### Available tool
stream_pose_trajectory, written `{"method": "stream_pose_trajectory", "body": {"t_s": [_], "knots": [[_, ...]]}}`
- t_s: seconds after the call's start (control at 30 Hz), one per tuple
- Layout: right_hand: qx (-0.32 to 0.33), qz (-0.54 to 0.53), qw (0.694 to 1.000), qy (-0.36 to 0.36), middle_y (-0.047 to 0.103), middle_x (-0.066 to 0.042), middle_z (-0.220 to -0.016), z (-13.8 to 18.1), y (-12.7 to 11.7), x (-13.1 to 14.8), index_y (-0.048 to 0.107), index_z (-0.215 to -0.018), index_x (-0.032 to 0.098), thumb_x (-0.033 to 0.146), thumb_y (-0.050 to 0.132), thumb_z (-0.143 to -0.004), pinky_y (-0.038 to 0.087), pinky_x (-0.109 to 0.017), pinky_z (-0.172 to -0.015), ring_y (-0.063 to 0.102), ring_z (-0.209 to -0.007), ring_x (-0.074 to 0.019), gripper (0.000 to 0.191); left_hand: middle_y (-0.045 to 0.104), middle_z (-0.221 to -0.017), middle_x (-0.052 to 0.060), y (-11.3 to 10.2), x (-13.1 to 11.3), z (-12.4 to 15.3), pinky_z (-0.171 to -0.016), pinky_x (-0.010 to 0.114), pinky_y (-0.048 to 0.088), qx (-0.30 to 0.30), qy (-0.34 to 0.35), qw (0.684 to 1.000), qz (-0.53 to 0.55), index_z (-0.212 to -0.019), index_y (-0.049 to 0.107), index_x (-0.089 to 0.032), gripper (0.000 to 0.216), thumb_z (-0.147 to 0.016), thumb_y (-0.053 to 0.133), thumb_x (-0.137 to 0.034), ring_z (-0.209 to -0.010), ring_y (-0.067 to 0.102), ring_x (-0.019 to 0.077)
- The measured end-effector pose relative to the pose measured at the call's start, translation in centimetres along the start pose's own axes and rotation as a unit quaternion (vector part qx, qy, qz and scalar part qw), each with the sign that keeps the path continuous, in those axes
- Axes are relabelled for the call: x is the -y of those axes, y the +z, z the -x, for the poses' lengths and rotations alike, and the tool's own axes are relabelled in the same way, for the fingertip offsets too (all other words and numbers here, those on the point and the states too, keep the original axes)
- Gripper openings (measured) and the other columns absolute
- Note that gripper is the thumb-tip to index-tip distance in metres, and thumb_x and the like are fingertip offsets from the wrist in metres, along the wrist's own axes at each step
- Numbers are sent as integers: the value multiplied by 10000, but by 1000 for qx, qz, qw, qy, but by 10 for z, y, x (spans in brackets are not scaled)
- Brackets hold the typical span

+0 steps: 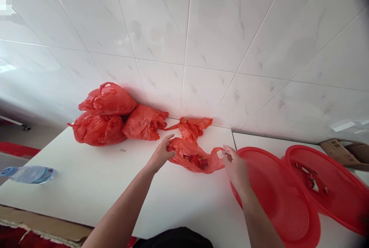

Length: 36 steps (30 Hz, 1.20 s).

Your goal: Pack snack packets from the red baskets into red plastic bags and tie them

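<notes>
A red plastic bag (192,157) with small red packets inside lies on the white table (95,182) in front of me. My left hand (160,153) pinches the bag's left edge. My right hand (234,164) grips its right handle loop, and the bag is stretched between the two hands. Behind it, against the wall, lies a crumpled red bag (191,128).
Three stuffed red bags (106,117) are piled at the back left by the tiled wall. Two red mesh baskets sit at the right: a near one (281,198) and a far one (331,186) holding a few small items. A water bottle (29,173) lies at the left edge.
</notes>
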State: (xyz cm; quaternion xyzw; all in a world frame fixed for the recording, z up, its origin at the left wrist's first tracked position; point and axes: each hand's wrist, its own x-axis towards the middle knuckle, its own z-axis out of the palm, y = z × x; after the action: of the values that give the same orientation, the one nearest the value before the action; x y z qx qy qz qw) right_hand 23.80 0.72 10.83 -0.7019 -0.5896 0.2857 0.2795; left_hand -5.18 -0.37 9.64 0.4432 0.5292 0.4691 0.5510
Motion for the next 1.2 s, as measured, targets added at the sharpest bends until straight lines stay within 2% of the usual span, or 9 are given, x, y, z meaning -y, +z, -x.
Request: {"method": "stream_pose_trajectory", "body": {"t_s": [0.1, 0.23, 0.33, 0.43, 0.6, 0.7, 0.9, 1.07, 1.2], "knots": [[-113, 70, 991, -21, 503, -158, -1348, 8, 11, -9, 431, -1362, 190, 486, 545, -769, 455, -369, -853, 513, -1182, -295, 673, 577, -1283, 83, -5, 4, 6, -806, 298, 488, -3, 30, 993, -114, -1425, 395, -274, 833, -634, 575, -82, -987, 603, 195], [-2, 75, 997, 30, 632, -121, -1076, -1, 15, -20, 610, -969, 192, 515, 541, -747, 446, -351, -703, 599, -918, -267, 398, 639, -1212, 59, -11, 9, 8, -878, 308, 448, -47, 61, 980, -181, -1304, 556, -273, 731, -611, 520, -42, -1060, 582, 233], [46, -94, 993, 51, 643, -58, -784, -14, -2, -13, 550, -689, 216, 496, 525, -761, 436, -326, -644, 590, -742, -216, 290, 704, -958, 42, -19, 3, 4, -801, 309, 445, -117, 61, 967, -219, -1204, 629, -272, 608, -648, 507, -56, -866, 614, 225], [61, -269, 961, 33, 664, -52, -841, -24, -23, 8, 584, -751, 213, 491, 583, -742, 458, -316, -697, 610, -819, -215, 278, 696, -870, 27, -25, -11, -1, -770, 297, 431, -186, 75, 952, -232, -1126, 657, -268, 523, -651, 549, -78, -799, 596, 222], [37, -169, 984, -46, 659, -59, -1077, -28, -30, 33, 598, -732, 209, 462, 670, -712, 443, -321, -771, 590, -922, -214, 264, 667, -879, 49, -21, -32, -3, -735, 290, 406, -244, 87, 916, -306, -873, 679, -250, 287, -639, 596, -106, -793, 569, 227], [71, -281, 956, -40, 629, -72, -1209, -31, -17, 30, 566, -767, 214, 495, 662, -744, 453, -328, -826, 584, -1019, -218, 298, 615, -730, 15, -11, -38, -2, -633, 275, 387, -221, 58, 925, -304, -848, 658, -241, 233, -647, 607, -134, -658, 532, 185], [111, -477, 871, 37, 475, 61, -530, -37, 27, 22, 514, -806, 244, 669, 452, -820, 465, -311, -595, 438, -468, -119, 430, 579, -747, -10, 20, -44, -11, -560, 242, 418, -76, 69, 986, -131, -929, 624, -201, 248, -682, 637, -210, -625, 532, 132], [198, -422, 884, 22, 407, 99, -528, -36, 50, 41, 554, -1128, 262, 593, 562, -781, 242, -220, -420, 291, -412, -75, 480, 627, -773, 13, 49, -46, -31, -673, 280, 447, -15, 123, 982, -141, -818, 643, -191, 158, -692, 578, -121, -718, 563, 151], [288, -321, 902, 0, 430, 72, -536, -37, 58, 56, 590, -775, 202, 511, 673, -701, 232, -228, -434, 342, -450, -74, 328, 641, -981, 62, 65, -38, -36, -764, 329, 464, 0, 137, 987, -88, -999, 646, -208, 286, -731, 594, -121, -846, 589, 187]]}}
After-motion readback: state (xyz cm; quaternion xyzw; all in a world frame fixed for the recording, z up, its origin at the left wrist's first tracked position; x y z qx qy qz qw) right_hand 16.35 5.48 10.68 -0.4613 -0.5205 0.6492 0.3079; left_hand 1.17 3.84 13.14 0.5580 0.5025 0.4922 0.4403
